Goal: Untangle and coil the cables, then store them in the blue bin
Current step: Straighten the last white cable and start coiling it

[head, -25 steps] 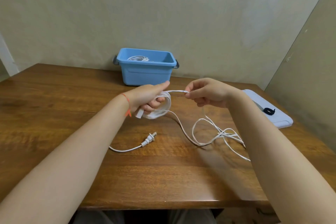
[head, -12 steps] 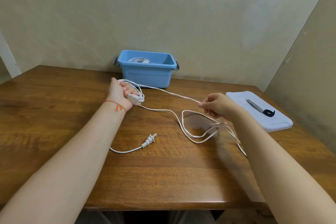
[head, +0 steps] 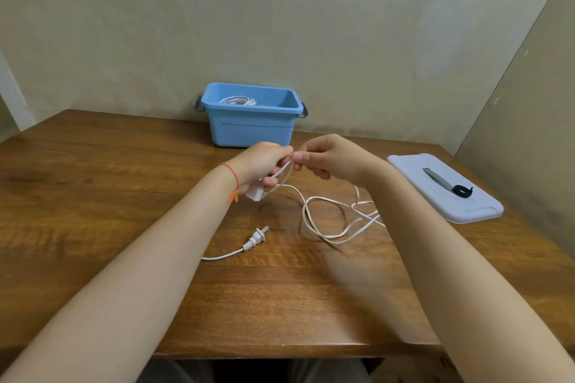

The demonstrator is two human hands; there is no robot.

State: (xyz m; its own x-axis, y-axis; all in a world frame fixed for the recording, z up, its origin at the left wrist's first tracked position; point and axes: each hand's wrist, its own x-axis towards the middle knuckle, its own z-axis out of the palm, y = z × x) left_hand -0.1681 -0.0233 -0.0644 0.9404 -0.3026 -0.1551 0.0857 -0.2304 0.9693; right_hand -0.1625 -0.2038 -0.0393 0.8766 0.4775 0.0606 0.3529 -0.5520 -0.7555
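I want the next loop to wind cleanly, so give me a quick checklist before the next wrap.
1. Left hand grips the coil: ok.
2. Right hand pinches the white cable: ok.
3. Slack on the table free of knots: cannot tell, strands cross.
4. Plug lies loose: ok.
5. Blue bin open, has room: ok.
6. Strap on the lid, ready: ok.

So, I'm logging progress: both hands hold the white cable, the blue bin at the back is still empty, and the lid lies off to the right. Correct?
Not quite. The head view shows the blue bin already holds a coiled white cable. The rest stands: the left hand and right hand hold the white cable, and the lid lies to the right.
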